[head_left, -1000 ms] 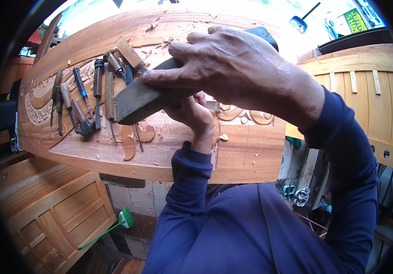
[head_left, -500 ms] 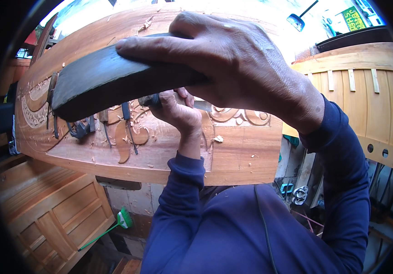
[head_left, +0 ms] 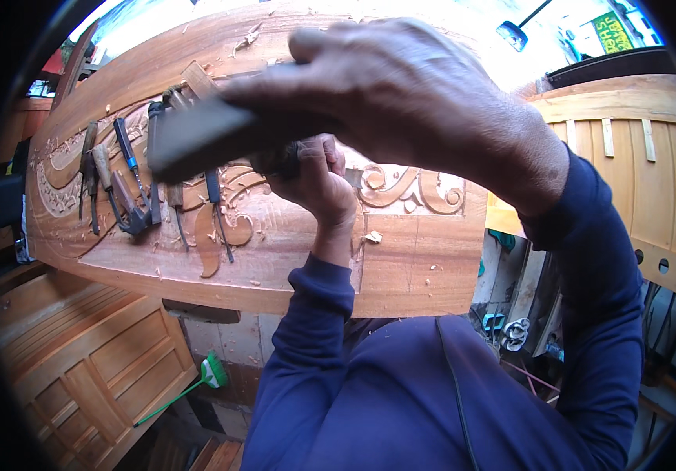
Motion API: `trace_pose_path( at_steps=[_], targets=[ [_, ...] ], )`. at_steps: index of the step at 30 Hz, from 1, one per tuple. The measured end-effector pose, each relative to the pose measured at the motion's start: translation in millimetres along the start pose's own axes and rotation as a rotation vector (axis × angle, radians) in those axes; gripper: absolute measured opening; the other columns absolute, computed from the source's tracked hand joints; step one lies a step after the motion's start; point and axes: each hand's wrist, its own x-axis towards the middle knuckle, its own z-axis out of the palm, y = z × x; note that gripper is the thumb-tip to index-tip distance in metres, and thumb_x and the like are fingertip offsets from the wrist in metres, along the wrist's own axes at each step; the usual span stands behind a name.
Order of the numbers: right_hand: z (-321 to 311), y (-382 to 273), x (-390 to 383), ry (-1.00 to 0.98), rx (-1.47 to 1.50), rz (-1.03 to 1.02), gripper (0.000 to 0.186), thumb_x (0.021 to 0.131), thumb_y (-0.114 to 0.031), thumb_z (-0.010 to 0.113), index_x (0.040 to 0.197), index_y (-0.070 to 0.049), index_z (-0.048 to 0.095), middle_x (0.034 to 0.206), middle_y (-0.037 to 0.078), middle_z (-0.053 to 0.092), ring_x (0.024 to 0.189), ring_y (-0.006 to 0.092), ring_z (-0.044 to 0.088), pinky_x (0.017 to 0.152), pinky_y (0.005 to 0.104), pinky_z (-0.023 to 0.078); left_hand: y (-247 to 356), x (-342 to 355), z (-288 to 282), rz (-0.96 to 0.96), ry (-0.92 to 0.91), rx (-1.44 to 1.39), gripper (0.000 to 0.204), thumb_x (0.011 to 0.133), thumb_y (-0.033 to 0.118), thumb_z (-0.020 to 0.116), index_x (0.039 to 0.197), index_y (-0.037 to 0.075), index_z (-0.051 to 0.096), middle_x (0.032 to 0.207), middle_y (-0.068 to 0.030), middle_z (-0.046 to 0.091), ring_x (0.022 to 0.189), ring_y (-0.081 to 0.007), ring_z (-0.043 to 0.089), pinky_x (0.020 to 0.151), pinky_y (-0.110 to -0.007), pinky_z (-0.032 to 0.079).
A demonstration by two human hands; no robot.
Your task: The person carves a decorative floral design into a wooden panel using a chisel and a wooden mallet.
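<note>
My right fingers [head_left: 275,88] clasp a blurred dark block [head_left: 196,143] above the carved wooden panel [head_left: 424,251]; my left fingers [head_left: 317,155] curl closed around a dark-handled chisel [head_left: 281,163], its blade pointing right.

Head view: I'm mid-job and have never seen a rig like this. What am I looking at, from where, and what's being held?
There is no robot: these are a person's two bare hands, in navy-blue sleeves. The picture comes from the left of two wide fisheye cameras worn on the head, looking down, so straight edges bend. Picture left is the person's left.

The left hand grips a dark-handled tool with a flat metal blade. The right hand, blurred, holds a dark, blocky tool above the surface.

Below is a large reddish-brown wooden panel carved with scrolls. On it lie several wood-handled hand tools, towards the left, and pale wood shavings.
</note>
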Motion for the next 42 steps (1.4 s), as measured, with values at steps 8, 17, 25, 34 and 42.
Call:
trace_pose_path(
  at_steps=[8,17,25,34,42],
  targets=[
    [17.5,4.5,9.0,0.072,0.142,0.047,0.049,0.094,-0.02,0.068,0.142,-0.021,0.056,0.096,0.012,0.064,0.082,0.0284,0.072,0.065,0.0422,0.059,-6.7,4.8,-13.4,-0.13,0.024,0.007,0.027,0.093,0.02,0.073,0.103,0.009,0.051,0.064,0.0018,0.05,0.044,-0.005,0.043,0.038,-0.021,0.029],
    [23.1,-4.5,12.6,0.013,0.033,0.015,0.042,0.092,-0.018,0.07,0.133,-0.025,0.065,0.091,0.008,0.07,0.089,0.0266,0.076,0.073,0.0385,0.06,-7.4,4.9,-11.7,-0.158,0.195,0.007,0.019,0.097,0.017,0.065,0.108,0.008,0.053,0.06,0.0,0.047,0.042,-0.006,0.04,0.037,-0.022,0.026],
    [16.5,-4.1,-7.4,0.19,0.174,0.216,0.045,0.094,-0.022,0.069,0.138,-0.027,0.064,0.095,0.013,0.066,0.084,0.0316,0.074,0.072,0.0433,0.06,22.4,0.5,-28.0,-0.156,0.031,0.06,0.033,0.107,0.042,0.057,0.101,0.009,0.055,0.058,0.0024,0.042,0.041,-0.0055,0.031,0.036,-0.023,0.022],
    [8.4,-3.3,-14.0,0.388,0.169,0.145,0.051,0.087,-0.02,0.076,0.136,-0.03,0.065,0.091,0.011,0.065,0.08,0.0317,0.072,0.07,0.0433,0.06,7.7,11.5,-23.6,-0.141,-0.07,0.06,0.028,0.097,0.037,0.069,0.096,0.011,0.057,0.061,0.0025,0.051,0.041,-0.0059,0.042,0.036,-0.019,0.029],
    [3.0,-8.9,-8.3,0.384,0.258,0.161,0.053,0.085,-0.018,0.076,0.136,-0.031,0.063,0.09,0.011,0.065,0.082,0.0317,0.073,0.07,0.0438,0.06,12.6,0.4,-3.6,-0.033,0.151,0.118,0.017,0.098,0.02,0.065,0.098,0.008,0.054,0.062,-0.0004,0.048,0.045,-0.0063,0.041,0.038,-0.022,0.029]
  ],
)
